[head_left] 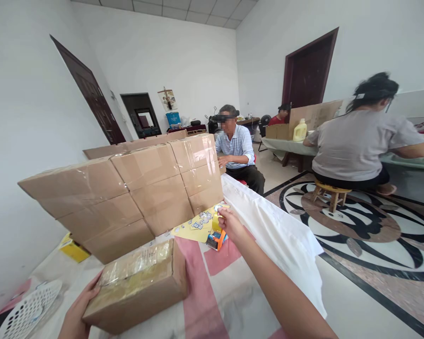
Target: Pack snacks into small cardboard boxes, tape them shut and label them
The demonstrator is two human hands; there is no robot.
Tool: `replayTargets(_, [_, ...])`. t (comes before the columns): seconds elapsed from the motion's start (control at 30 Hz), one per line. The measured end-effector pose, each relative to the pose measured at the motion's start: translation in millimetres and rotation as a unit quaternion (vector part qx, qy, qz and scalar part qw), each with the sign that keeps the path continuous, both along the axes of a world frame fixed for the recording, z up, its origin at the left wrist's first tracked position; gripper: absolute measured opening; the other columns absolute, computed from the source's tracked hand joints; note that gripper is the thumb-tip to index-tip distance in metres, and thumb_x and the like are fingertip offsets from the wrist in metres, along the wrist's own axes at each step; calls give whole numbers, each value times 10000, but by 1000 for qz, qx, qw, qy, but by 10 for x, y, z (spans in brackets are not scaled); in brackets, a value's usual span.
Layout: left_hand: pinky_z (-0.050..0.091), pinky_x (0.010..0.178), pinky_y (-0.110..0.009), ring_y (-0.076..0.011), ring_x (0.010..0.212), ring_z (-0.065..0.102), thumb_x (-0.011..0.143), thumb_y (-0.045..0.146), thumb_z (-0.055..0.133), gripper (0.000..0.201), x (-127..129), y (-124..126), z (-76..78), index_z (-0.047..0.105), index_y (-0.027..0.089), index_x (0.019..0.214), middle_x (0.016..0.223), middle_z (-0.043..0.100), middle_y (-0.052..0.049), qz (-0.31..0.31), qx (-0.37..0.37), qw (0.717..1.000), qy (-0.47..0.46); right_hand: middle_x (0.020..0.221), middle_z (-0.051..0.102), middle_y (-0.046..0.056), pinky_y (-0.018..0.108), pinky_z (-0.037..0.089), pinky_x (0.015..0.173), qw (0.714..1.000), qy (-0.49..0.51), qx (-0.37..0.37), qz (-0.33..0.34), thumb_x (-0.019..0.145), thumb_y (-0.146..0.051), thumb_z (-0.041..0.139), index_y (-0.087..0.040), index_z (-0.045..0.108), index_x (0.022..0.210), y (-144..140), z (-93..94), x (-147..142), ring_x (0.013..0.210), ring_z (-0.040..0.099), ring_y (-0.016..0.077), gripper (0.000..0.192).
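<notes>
A taped cardboard box point(137, 288) lies on the table in front of me, with shiny tape across its top. My left hand point(80, 301) grips its left end, the thumb along the upper edge and the other fingers partly hidden. Further out to the right, my right hand point(229, 223) is closed at a tape dispenser point(217, 239) with an orange and dark body and a yellow roll. Under the dispenser is a yellow sheet point(194, 227) with small printed pictures.
Stacked cardboard boxes point(155, 188) form a wall across the table. A yellow box point(74, 248) and white perforated basket point(31, 310) are at the left. Beyond the stack sits a person in a light shirt point(238, 143). Another person point(360, 141) sits on a stool at right.
</notes>
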State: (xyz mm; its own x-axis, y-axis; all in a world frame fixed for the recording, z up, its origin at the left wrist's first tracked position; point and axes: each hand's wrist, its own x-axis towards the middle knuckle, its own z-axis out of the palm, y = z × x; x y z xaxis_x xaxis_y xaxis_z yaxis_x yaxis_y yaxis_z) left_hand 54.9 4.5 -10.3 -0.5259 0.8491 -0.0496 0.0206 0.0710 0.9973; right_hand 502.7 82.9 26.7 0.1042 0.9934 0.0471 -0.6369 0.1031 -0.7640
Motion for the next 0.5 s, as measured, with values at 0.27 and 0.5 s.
replayTargets(0.27, [280,1226,-535,-372,1328,552,635,480,739,711,-54,9,20,659,263,1307,1348,678,-32,-30,-24,999,-39,699,676,-27,210,313,384,972,-115,43,200,620,-610,841,-209,494,875,-327,-199,-663,437,640,150,589])
replayTargets(0.5, [495,1064,-533,-450,1230,610,505,413,753,749,-131,222,97,702,212,1224,1028,778,-85,-17,-57,997,-52,631,657,-32,207,324,413,962,-174,66,197,629,-602,830,-176,570,780,-381,-292,-786,422,559,80,521])
